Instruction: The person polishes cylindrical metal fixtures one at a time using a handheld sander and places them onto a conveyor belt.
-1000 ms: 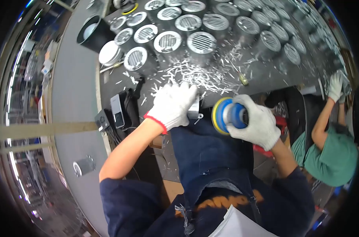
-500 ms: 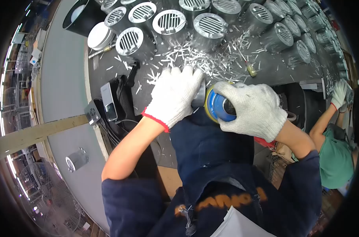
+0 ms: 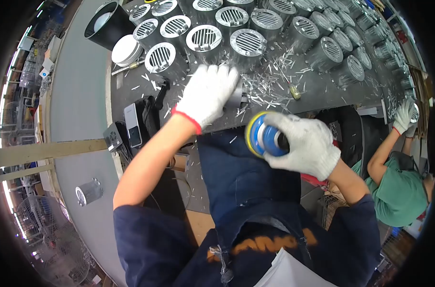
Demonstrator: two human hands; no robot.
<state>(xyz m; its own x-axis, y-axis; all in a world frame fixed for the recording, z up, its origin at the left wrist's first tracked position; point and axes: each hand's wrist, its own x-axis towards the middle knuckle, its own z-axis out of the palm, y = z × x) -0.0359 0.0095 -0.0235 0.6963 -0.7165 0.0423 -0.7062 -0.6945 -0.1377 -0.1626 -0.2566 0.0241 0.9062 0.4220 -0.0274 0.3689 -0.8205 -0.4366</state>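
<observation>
"Two gloved hands are gripping what?"

"The left hand (image 3: 210,93) is curling over a metal cylinder (image 3: 234,98) on the bench (image 3: 322,93); the right hand (image 3: 306,143) is clasping a round blue tool (image 3: 270,137)."

"And since the earlier frame?"

"The cylinder is sitting farther up the bench, the tool standing apart from it."

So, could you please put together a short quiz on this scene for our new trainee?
1. Multiple choice: which colours show on the round tool in the right hand?
A: red and green
B: blue and yellow
C: pink and orange

2. True or false: the left hand is bare.

3. Short answer: what lies scattered on the dark table?

Key:
1. B, blue and yellow.
2. False; it wears a white glove with a red cuff.
3. Thin, pale strips.
</observation>
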